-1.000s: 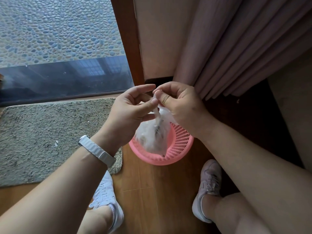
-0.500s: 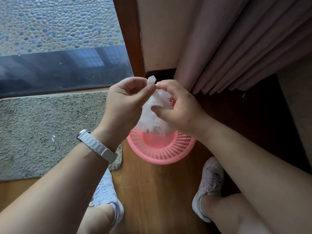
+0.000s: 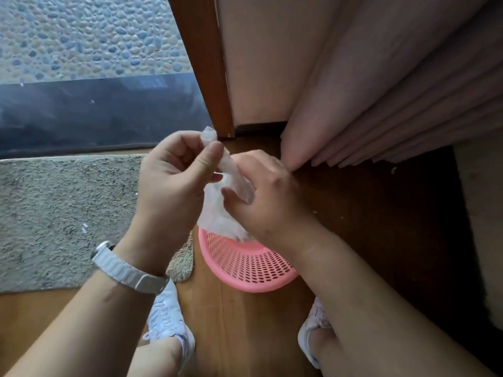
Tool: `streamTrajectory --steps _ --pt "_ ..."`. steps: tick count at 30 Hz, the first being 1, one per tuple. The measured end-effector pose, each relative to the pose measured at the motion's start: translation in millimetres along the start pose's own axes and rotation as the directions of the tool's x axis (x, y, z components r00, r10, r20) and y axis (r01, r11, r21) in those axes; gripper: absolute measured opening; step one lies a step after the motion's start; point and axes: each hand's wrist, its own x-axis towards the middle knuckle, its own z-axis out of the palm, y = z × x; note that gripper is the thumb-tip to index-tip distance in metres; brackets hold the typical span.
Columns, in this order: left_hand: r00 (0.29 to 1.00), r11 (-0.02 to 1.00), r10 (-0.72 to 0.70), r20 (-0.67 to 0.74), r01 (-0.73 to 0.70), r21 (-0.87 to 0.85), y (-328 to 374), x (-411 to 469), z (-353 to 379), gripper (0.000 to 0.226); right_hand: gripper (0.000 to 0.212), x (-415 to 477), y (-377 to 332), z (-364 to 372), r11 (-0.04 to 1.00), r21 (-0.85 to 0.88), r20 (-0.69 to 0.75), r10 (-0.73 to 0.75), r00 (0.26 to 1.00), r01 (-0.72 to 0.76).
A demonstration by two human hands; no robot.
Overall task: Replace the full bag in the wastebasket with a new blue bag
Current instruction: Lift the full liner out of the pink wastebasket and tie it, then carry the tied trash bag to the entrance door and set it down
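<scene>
Left hand (image 3: 174, 186) and right hand (image 3: 269, 205) close together, fingers curled.

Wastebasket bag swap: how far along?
Done: the full clear bag hangs lifted over the pink wastebasket. In hand: left hand and right hand grip its twisted neck, apparently knotting it. Left: set it aside, line the wastebasket; no blue bag in view.

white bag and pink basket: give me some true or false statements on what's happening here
1. The left hand and right hand both grip the white bag. True.
2. The pink wastebasket stands on the wooden floor. True.
3. A blue bag lines the wastebasket. False: its mesh is bare, no blue bag shows.
4. The white bag sits deep in the wastebasket. False: it is held up, mostly above the rim.
</scene>
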Motion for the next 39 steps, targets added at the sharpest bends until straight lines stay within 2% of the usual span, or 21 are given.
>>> streamTrajectory --steps 6,11,18,23,30,35,39 --pt "0.999 0.999 -0.031 0.014 0.031 -0.012 109 -4 7 0.007 0.029 22 -59 -64 0.999 0.041 -0.028 -0.034 0.999 0.035" --pt "1.0 0.996 -0.011 -0.015 0.01 -0.088 224 -25 25 0.009 0.027 34 -137 -139 0.994 0.027 -0.07 -0.1 0.993 0.102" --pt "0.993 0.991 0.08 -0.086 -0.089 -0.104 382 -61 29 0.004 0.028 51 -255 -241 0.974 0.011 -0.048 -0.226 0.973 0.226" --pt "0.981 0.978 0.152 -0.124 -0.167 -0.125 469 -88 19 0.009 0.029 60 -329 -283 0.949 -0.038 -0.033 -0.315 0.948 0.314" --pt "0.962 0.956 0.238 -0.136 -0.257 -0.144 528 -117 -51 0.01 0.031 67 -421 -270 0.914 -0.037 -0.004 -0.404 0.915 0.404" --pt "0.95 0.94 0.271 -0.154 -0.296 -0.17 561 -132 -137 0.011 0.028 73 -501 -224 0.905 -0.125 -0.043 -0.413 0.909 0.406" --pt "0.941 0.936 0.29 -0.177 -0.317 -0.151 578 -135 -224 0.026 0.037 87 -571 -178 0.892 -0.138 0.027 -0.432 0.902 0.431"
